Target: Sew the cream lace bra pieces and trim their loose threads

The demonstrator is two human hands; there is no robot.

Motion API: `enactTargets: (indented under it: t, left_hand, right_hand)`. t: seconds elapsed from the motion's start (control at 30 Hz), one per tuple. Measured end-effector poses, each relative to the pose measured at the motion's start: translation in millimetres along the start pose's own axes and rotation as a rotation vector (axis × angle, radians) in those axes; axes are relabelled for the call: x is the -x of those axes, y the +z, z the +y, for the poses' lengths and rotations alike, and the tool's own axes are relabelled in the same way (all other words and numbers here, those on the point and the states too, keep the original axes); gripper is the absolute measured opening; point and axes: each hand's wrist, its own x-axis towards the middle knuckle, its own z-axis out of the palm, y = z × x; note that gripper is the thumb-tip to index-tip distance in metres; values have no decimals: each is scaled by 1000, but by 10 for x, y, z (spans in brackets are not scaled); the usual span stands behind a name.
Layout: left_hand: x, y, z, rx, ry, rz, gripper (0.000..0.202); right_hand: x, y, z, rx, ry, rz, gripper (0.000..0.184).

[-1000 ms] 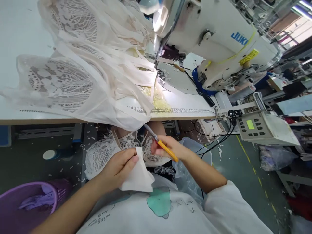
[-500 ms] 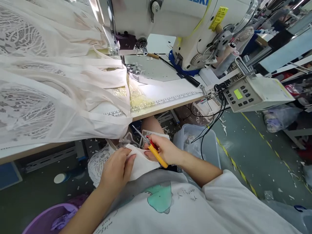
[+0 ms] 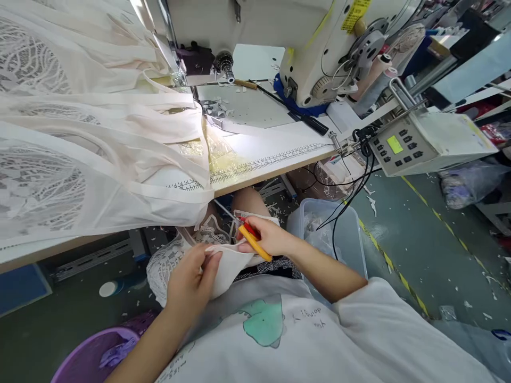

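Over my lap, my left hand [image 3: 195, 276] is closed on the edge of a white fabric piece [image 3: 231, 266], pinching it between thumb and fingers. My right hand [image 3: 265, 238] grips scissors [image 3: 255, 243] with yellow and red handles. Their blades point up and left, toward the table edge, apart from the fabric's pinched edge. Fingertips of the right hand also meet the fabric's upper right edge. White lace [image 3: 163, 266] belonging to a garment hangs over my lap to the left, partly hidden by my left hand.
A sewing machine [image 3: 255, 21] stands on the table [image 3: 271, 146], with pale lace garments [image 3: 120, 175] spread at left. A screwdriver-like black tool [image 3: 313, 125] lies by the machine. Below are a clear plastic bin [image 3: 351, 234], a purple basket [image 3: 85, 351] and a control box [image 3: 427, 141] on the right.
The right hand and scissors have shifted slightly up and left, and the scissors have turned a little. The white fabric is now more folded between both hands. The camera view has shifted slightly.
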Motion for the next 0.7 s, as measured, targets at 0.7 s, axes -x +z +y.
enactTargets:
  t: [0.7]
  left_hand:
    - [86, 8, -102, 478, -543, 81, 24]
  right_hand:
    - [101, 118, -44, 100, -225, 200, 27]
